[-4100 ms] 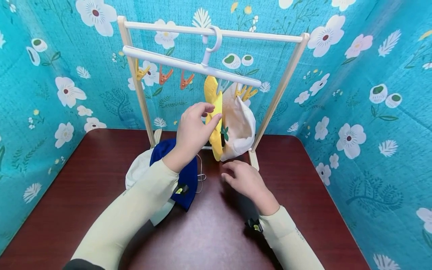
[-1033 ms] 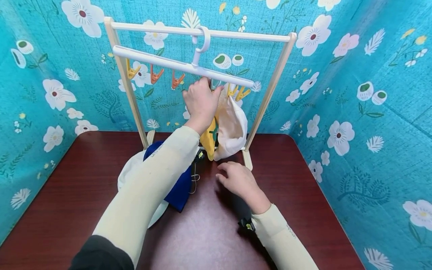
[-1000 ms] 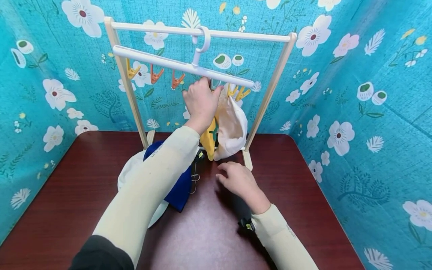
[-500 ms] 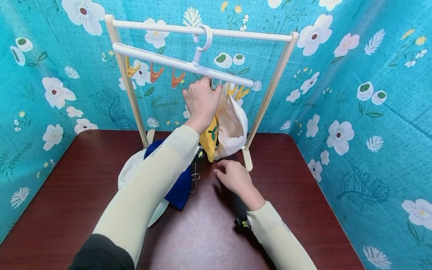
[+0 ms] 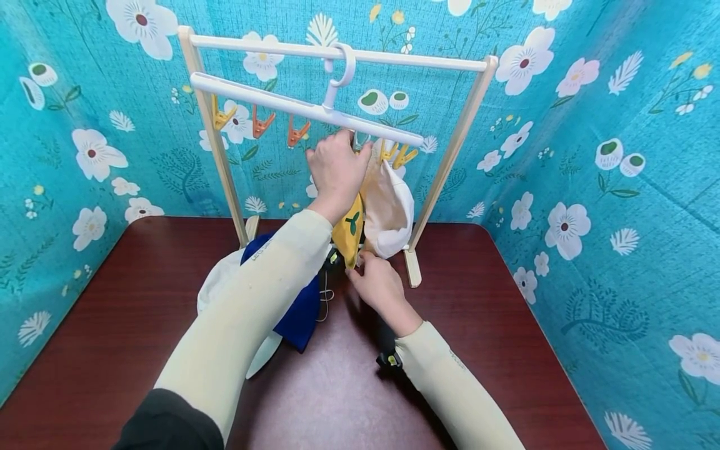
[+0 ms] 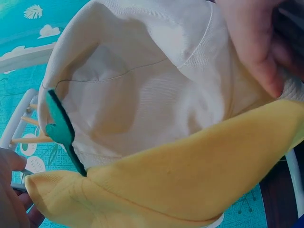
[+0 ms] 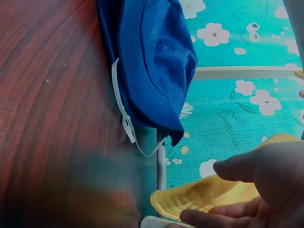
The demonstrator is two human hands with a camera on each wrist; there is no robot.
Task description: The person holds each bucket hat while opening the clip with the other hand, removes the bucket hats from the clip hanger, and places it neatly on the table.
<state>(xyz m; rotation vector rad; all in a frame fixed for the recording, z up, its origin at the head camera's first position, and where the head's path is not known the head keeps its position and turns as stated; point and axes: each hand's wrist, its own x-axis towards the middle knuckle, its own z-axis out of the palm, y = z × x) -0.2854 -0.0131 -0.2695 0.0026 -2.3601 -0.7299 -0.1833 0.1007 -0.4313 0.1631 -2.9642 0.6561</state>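
My left hand (image 5: 336, 172) is raised under the white hanger (image 5: 270, 99) and pinches a pale blue clip (image 6: 19, 186) at the top of a yellow hat (image 5: 345, 232). A green leaf patch (image 6: 61, 126) shows on that hat. Down at the hat's bottom end, my right hand (image 5: 382, 284) has thumb and fingers spread on either side of the yellow edge, fingers relaxed. Beside the yellow hat, a cream hat (image 5: 396, 203) hangs from yellow clips (image 5: 396, 153). My left fingertips are hidden in the head view.
The hanger hooks onto a rack (image 5: 422, 60) with wooden posts. On its left half hang a yellow clip (image 5: 222, 114) and two orange clips (image 5: 261, 123). A blue hat (image 5: 300, 315) with a white cord lies on a white one (image 5: 216, 281), partly behind my left arm.
My left hand has risen from the yellow hat's side to the clip, then stayed there. My right hand has moved up and left to the hat's bottom end.
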